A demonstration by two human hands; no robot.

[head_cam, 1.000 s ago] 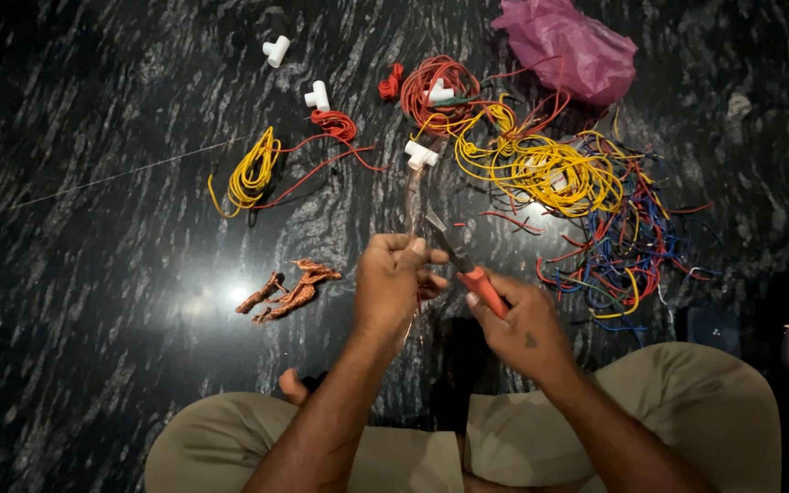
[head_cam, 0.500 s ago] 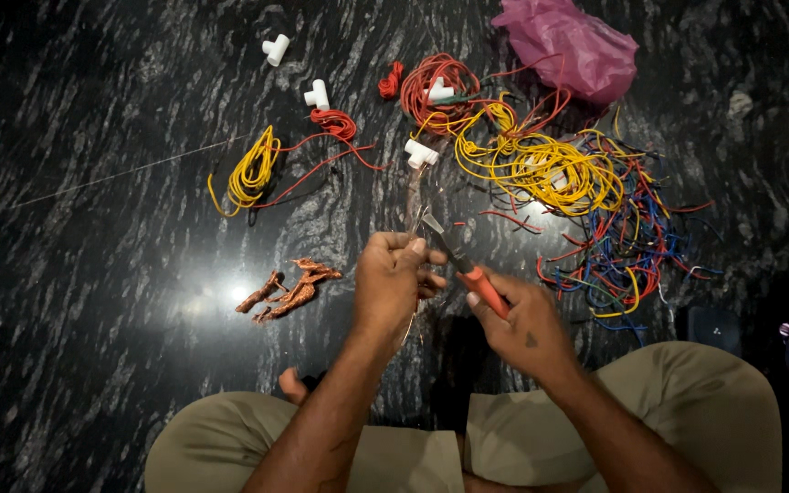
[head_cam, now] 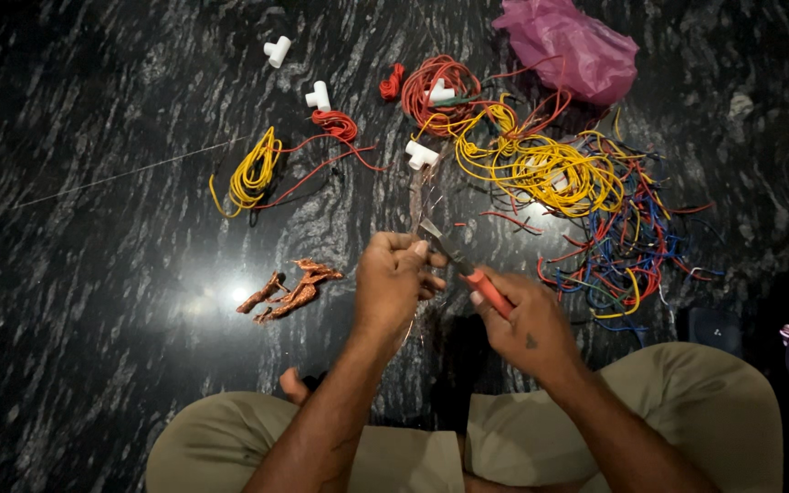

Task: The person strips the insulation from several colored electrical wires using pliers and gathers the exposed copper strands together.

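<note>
I sit cross-legged on a dark marbled floor. My left hand [head_cam: 396, 281] pinches a thin bundle of bare copper strands [head_cam: 418, 187] that runs up toward the wire pile. My right hand [head_cam: 530, 321] grips red-handled pliers [head_cam: 468, 269], whose metal jaws point up-left beside my left fingertips. Whether the jaws touch the strands I cannot tell. Both hands hover close together above the floor, just in front of my knees.
A tangle of yellow, red and blue wires [head_cam: 577, 192] lies ahead right, under a pink plastic bag [head_cam: 570, 46]. A yellow coil [head_cam: 250, 172], a red coil [head_cam: 335, 123], white pipe fittings [head_cam: 319, 94] and stripped orange insulation scraps [head_cam: 289, 290] lie to the left.
My hands have barely shifted. The pliers' jaws tilt slightly nearer my left fingertips; the strands stay pinched.
</note>
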